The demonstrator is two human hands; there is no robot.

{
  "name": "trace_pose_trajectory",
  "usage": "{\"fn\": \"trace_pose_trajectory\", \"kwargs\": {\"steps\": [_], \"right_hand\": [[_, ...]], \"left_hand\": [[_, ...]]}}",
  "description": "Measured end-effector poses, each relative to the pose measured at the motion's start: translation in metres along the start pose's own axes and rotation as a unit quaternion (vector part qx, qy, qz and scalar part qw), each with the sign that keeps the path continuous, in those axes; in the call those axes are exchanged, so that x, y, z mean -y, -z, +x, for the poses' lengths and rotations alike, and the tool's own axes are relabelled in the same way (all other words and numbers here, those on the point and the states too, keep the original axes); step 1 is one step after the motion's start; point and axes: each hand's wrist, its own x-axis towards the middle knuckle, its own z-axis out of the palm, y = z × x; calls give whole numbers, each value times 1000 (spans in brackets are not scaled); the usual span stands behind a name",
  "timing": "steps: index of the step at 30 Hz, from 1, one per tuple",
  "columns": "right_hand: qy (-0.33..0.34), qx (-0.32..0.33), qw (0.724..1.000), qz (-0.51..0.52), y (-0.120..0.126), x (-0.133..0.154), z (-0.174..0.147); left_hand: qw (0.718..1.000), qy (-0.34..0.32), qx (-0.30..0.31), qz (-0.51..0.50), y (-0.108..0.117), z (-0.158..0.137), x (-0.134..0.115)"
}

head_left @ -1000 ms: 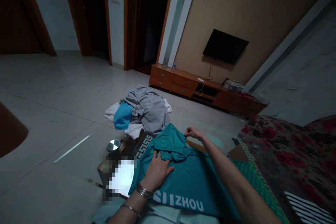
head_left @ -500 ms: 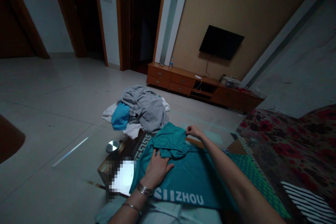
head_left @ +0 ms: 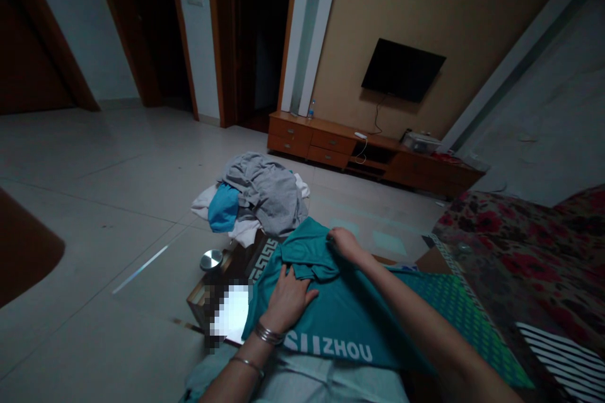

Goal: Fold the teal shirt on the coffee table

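Observation:
A teal T-shirt (head_left: 326, 321) with white "SUZHOU"-like lettering lies spread over a low table (head_left: 258, 252), its upper part folded over on itself. My left hand (head_left: 289, 296), with bangles on the wrist, presses flat on the shirt beside the fold, fingers spread. Farther out, my right hand (head_left: 345, 244) has its fingers closed on the folded part's right edge. The fingertips of that hand are partly hidden. Light-coloured cloth (head_left: 326, 381) shows below the shirt's hem.
Grey, blue and white clothes (head_left: 265, 195) are heaped at the table's far end. A round metal-topped object (head_left: 211, 259) stands at the left edge. Green patterned cloth (head_left: 454, 308) and a striped cloth (head_left: 558, 352) lie right, near a floral-covered sofa (head_left: 520, 233).
My right hand has drawn the shirt's edge slightly inward to the left, and its fingers look more curled. My left hand stays flat on the fabric. The whole view has shifted a little.

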Motion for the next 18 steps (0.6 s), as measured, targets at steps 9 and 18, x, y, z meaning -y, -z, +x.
{"fn": "trace_pose_trajectory", "kwargs": {"steps": [9, 18], "right_hand": [[239, -21, 970, 41, -5, 67, -47], [64, -33, 957, 280, -6, 25, 15]], "left_hand": [[1000, 27, 8, 5, -1, 1, -4], [1000, 21, -10, -9, -1, 1, -1]]}}
